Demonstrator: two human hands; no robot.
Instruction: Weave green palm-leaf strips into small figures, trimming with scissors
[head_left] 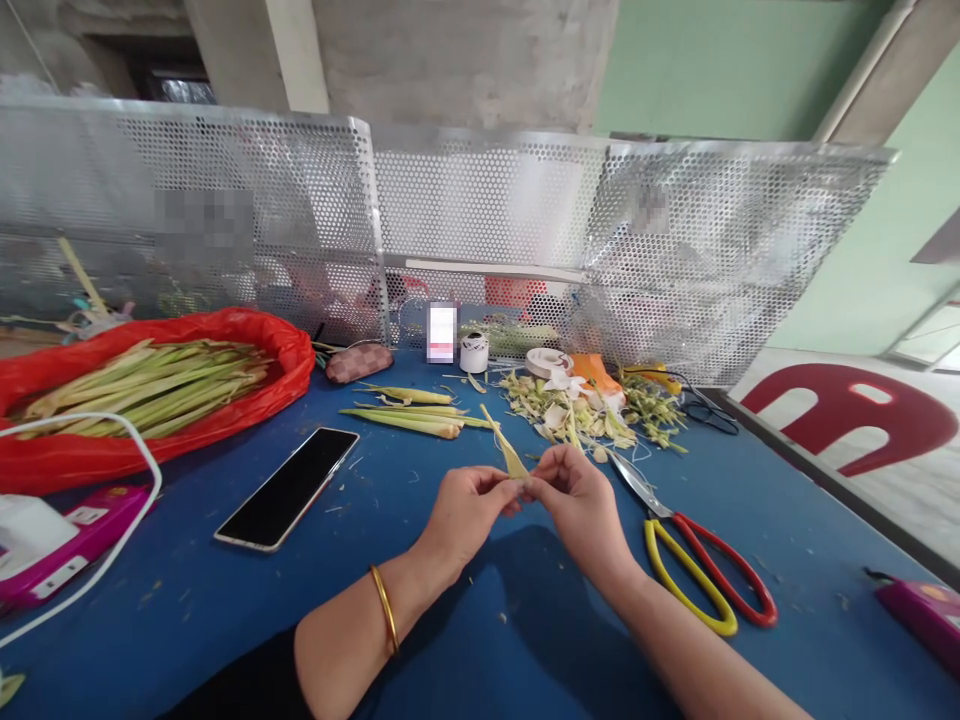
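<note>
Over the middle of the blue table, my left hand (472, 505) and my right hand (576, 500) meet, both pinching the lower end of a pale yellow-green plant shoot (511, 450). Its narrow tip points up and to the left; the fingers hide its base. Behind my left hand lie several similar green shoots (412, 418) with pale ends. Scissors (675, 520) with one red and one yellow handle rest partly spread beside my right hand. A heap of peeled leaf scraps (566, 415) is just beyond my right hand.
A red plastic bag (296, 365) full of long green stalks stands left, near a black phone (289, 490) and a purple power strip (97, 535) with a white cable. Tape (547, 362), a white spool (474, 353) and a checked pouch (360, 362) lie before a perforated metal screen (487, 200).
</note>
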